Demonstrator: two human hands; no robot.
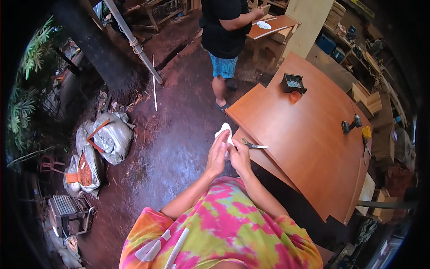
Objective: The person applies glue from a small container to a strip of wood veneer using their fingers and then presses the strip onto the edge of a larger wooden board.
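Observation:
In front of my body, my left hand (217,156) and my right hand (240,158) come close together around a white cloth (225,128). My left fingers are straight and pressed against it, while the right fingers curl in from the other side. Part of the cloth stands up above the fingertips; the rest is hidden between my palms. A pair of scissors (254,145) lies just right of my right hand, on the edge of a reddish-brown board (264,163).
A large brown panel (313,139) spreads at my right, bearing a black tray of small hardware (294,83), an orange cup (294,97) and a cordless drill (351,124). Beyond it, a person in blue shorts (222,66) stands by a small table (277,27). Sacks (112,136) sit at left.

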